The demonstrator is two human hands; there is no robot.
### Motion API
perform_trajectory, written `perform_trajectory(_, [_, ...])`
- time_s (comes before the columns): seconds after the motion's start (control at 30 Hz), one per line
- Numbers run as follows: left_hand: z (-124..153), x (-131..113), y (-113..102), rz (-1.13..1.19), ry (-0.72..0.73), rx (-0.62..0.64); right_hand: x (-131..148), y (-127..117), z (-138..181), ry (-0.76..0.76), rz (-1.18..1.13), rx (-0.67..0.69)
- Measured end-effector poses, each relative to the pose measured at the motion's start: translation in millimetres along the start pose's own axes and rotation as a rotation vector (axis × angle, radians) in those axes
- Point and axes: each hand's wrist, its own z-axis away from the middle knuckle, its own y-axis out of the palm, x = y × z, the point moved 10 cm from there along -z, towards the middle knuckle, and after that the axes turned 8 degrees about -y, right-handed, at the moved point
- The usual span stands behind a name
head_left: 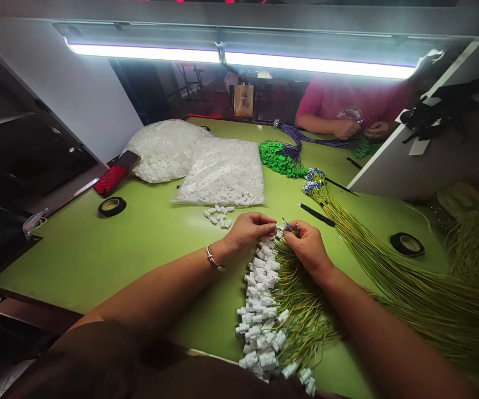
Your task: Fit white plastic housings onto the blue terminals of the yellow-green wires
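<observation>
My left hand (pixel 251 230) pinches a small white piece, likely a connector housing, mostly hidden by the fingertips. Close beside it, my right hand (pixel 305 244) is closed on yellow-green wires with blue terminal ends (pixel 291 226). The two sets of fingertips nearly meet, and I cannot tell whether wire and housing are joined. Below them lies a long row of white connectors (pixel 263 282) with yellow-green wires (pixel 305 305) running off to the right. Several loose white housings (pixel 219 215) are scattered just beyond my left hand.
Bags of white housings (pixel 225 172) stand at the back. Tape rolls (pixel 112 206) lie left and right (pixel 407 244). A blue-tipped wire bundle (pixel 359 238) crosses the right side. Green connectors (pixel 281 159) lie farther back, near a co-worker's hands (pixel 361 129). A phone (pixel 117 173) rests at left.
</observation>
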Motion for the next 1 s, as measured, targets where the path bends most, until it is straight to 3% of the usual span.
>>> perform_trajectory(0.43, [-5.8, -2.6, 7.8, -0.183, 0.016, 0.141, -3.6, -3.3, -2.4, 0.022, 0.035, -0.008])
perform_trajectory(0.77, [-3.9, -5.1, 6.9, -0.285, 0.111, 0.078, -4.1, -0.6, -1.3, 0.027, 0.05, -0.003])
perform_trajectory(1.0, [-4.8, 1.2, 1.8, -0.063, 0.029, 0.071, -4.9, 2.1, -0.4, 0.012, 0.009, 0.015])
